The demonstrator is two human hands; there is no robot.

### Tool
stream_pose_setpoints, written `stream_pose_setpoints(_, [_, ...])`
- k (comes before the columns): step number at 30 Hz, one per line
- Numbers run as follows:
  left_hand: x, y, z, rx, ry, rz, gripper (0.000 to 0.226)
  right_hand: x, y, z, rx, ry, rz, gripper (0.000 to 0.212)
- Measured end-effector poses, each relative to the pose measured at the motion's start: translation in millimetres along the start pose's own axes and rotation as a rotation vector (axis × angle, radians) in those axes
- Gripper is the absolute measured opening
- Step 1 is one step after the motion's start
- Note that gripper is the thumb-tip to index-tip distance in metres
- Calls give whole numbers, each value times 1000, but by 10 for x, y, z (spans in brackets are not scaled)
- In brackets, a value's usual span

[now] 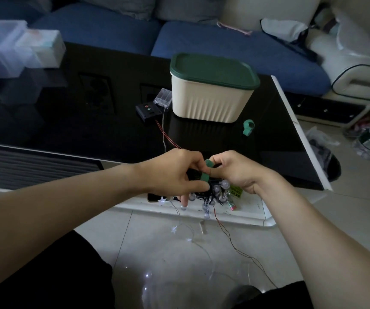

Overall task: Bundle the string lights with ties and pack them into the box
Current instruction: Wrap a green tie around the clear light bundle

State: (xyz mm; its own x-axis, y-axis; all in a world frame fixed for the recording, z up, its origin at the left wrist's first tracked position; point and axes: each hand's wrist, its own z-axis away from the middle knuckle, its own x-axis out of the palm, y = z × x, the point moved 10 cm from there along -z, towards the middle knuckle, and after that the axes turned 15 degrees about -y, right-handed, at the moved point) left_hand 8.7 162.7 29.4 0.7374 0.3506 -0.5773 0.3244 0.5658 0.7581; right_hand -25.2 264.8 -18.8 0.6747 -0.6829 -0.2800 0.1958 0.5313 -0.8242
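A glossy black coffee table (121,130) with a white edge stands in front of a blue sofa (224,47) in a dim living room with pale floor tiles. Over the table's near edge, both of the person's bare forearms reach forward and meet. The left hand (175,172) is turned palm down with its fingers curled, the thumb and forefinger pinching a green tie (206,172) from the left. The right hand (237,172) is curled too, its fingertips closed on the same tie from the right. Under both hands hangs a bunched bundle of string lights (213,192) with dark wire and clear round bulbs, the tie crossing it. A second strand with small white stars (174,229) trails down toward the floor, along with a thin red wire (235,244).

Farther back on the table sits the cream ribbed box (210,99), its dark green lid (213,71) shut. Just left of it lie a clear battery holder (163,98) and a black switch box (149,111) with a red and a green button. Right of the box lies another green tie (248,127), coiled. A yellow-green label (236,192) shows beside the right wrist; its print is too blurred to read. Blurred clear containers (12,47) stand at the far left.
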Motion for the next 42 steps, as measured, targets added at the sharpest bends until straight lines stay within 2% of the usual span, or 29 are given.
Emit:
stream_pose_setpoints(4, [-69, 33, -38, 36, 141, -145, 20, -8, 61, 3, 33, 17, -68, 26])
stream_pose_setpoints(7, [-90, 97, -44, 82, 207, -195, 22, -48, 128, 43, 84, 45, -173, 19])
stream_pose_setpoints(11, [-127, 236, -22, 106, 319, -382, 24, -91, 136, 102, 99, 60, -294, 13])
stream_pose_setpoints(14, [-102, 336, -66, 101, 322, -513, 16, -142, 163, 112, 92, 84, -350, 16])
stream_pose_setpoints(19, [-165, 329, -106, 7, 304, -620, 21, -171, 153, 133, -2, 134, -507, 18])
stream_pose_setpoints(21, [-199, 250, -106, -41, 294, -613, 20, -179, 26, 230, -50, 160, -448, 19])
stream_pose_setpoints(23, [-211, 195, -122, -78, 284, -595, 17, -225, -135, 360, -106, 209, -199, 20])
stream_pose_setpoints(25, [-227, 140, -129, -114, 294, -546, 18, -180, -313, 455, -177, 218, 30, 28])
stream_pose_setpoints(28, [-273, 3, -124, -217, 318, -430, 14, -90, -424, 515, -230, 238, 238, 45])
stream_pose_setpoints(30, [-249, -88, -134, -271, 284, -314, 7, -87, -474, 544, -259, 301, 324, 44])
stream_pose_setpoints(31, [-209, -122, -145, -287, 241, -236, 2, -99, -476, 547, -268, 324, 344, 40])
stream_pose_setpoints(35, [22, -249, -125, -349, 42, 116, 16, -76, -436, 511, -270, 291, 354, 37])
stream_pose_setpoints(42, [32, -248, -31, -321, 62, 492, 28, -68, -551, 498, -331, 295, 379, 51])
